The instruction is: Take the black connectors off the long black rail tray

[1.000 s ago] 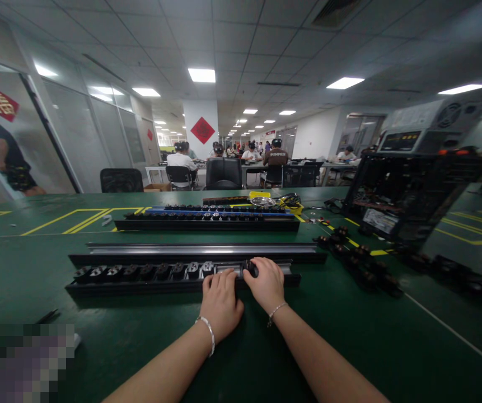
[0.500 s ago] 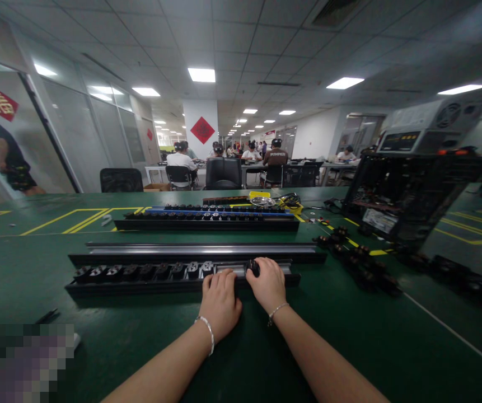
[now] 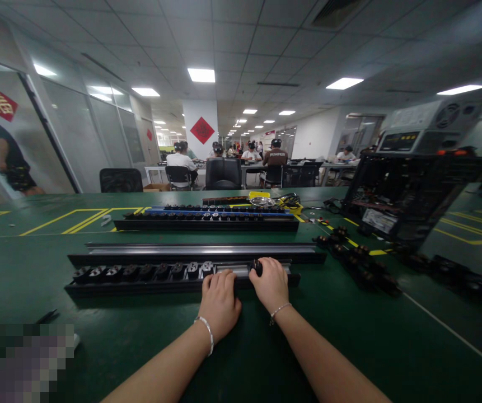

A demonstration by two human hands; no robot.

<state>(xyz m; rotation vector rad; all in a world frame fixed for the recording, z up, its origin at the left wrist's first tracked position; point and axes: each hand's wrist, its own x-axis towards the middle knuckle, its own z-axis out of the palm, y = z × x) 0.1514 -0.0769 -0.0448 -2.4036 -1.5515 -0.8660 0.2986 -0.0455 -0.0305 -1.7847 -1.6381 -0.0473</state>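
Observation:
A long black power strip housing (image 3: pixel 140 286) lies across the green table in front of me, its left half filled with several socket modules (image 3: pixel 148 272). My left hand (image 3: pixel 219 305) rests with fingers curled on the strip's front edge, right of the last module. My right hand (image 3: pixel 271 282) is closed on a small black socket module (image 3: pixel 257 267) held over the strip's bare channel. Just behind lies a metal rail with a black cover (image 3: pixel 199 252).
A second filled strip (image 3: pixel 207 219) lies farther back. Loose black socket modules (image 3: pixel 358 263) trail along the right, before an open black machine frame (image 3: pixel 400 196). People sit at tables in the background; one person stands at far left.
My right hand with the black module has shifted slightly to the right along the strip. My left hand has stayed in place.

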